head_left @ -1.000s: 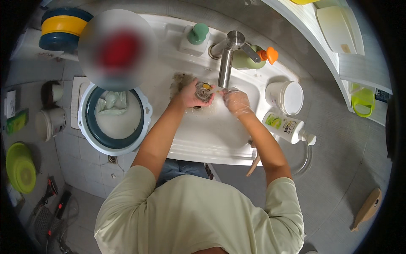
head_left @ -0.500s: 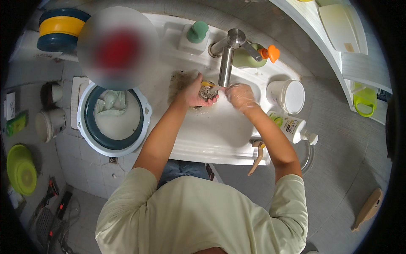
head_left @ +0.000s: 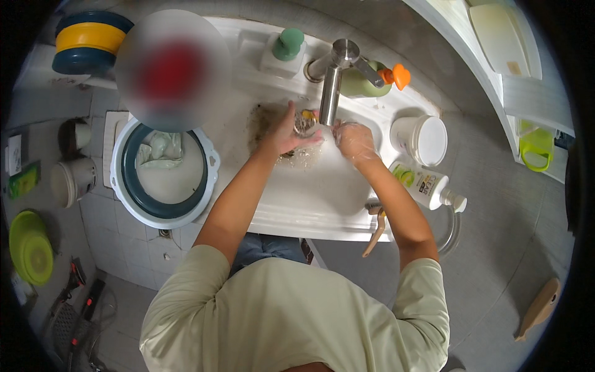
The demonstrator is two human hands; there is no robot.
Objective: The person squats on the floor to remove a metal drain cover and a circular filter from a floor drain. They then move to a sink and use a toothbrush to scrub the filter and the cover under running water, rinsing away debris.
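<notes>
Over the white sink (head_left: 297, 201), my left hand (head_left: 286, 135) has its thumb up and its fingers stretched toward the right. In the gap between thumb and fingers is a small round metal piece with holes, like a drain strainer (head_left: 305, 124), with a yellow bit at its top. Water splashes below it. My right hand (head_left: 354, 141), in a clear plastic glove, is closed just beside the tap (head_left: 331, 96) spout. What its fingers grip is hidden, though a pinkish bit shows near the strainer. Dark grime (head_left: 261, 121) spreads on the basin left of my left hand.
A blue-rimmed basin (head_left: 214, 162) with a pale cloth stands at left. Behind the sink are a green-topped dispenser (head_left: 287, 46) and an orange-pump bottle (head_left: 365, 80). At right stand a white tub (head_left: 431, 141), a white bottle (head_left: 427, 186) and a wooden-handled brush (head_left: 374, 235).
The fingers of my left hand have opened out from around the strainer, which sits slightly higher. My gloved right hand has shifted a little. More water splashes beneath.
</notes>
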